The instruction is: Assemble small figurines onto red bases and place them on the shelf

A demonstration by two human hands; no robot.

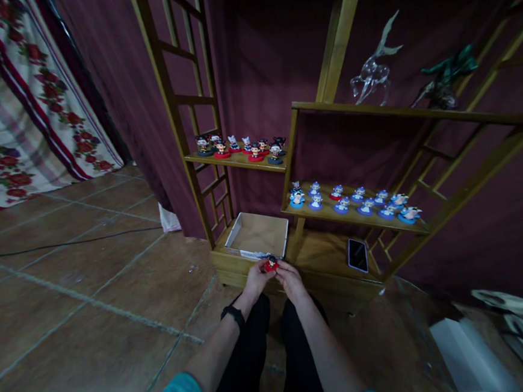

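Smooth plastic is suggested by the small red-based figurine point(271, 266); wood is seen in the yellow-brown latticed shelf point(322, 250), matt cardboard in the shallow white-rimmed box point(262, 231), glassy gloss on the far-right clear deer-shaped ornament point(375, 73).

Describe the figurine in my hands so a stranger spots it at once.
Before the maroon curtain stands a wooden shelf unit, with a shallow open box on its lowest level. By the box's near edge, the left hand and right hand hold a small red-based figurine. Unlike the other figurines, it is held, not standing on the unit.
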